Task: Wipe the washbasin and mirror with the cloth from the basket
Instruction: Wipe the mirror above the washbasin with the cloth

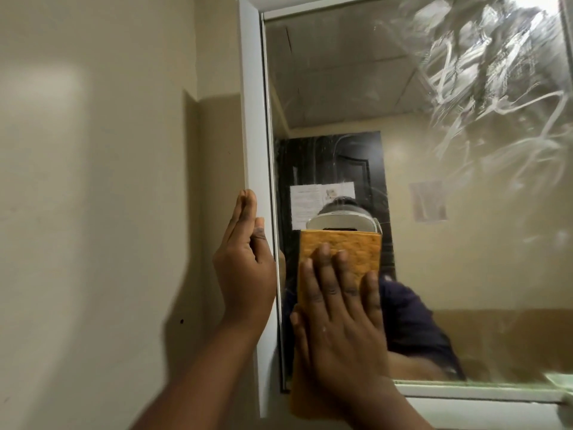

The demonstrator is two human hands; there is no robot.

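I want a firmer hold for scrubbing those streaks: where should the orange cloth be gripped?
Probably the cloth's free top edge, reached from above: it is bare, while the right hand presses the rest flat on the mirror.

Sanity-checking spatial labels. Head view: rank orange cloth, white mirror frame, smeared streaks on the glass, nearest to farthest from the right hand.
From the right hand:
1. Orange cloth, pressed flat under its fingers.
2. White mirror frame, left side, where the left hand rests.
3. Smeared streaks, upper right of the glass.
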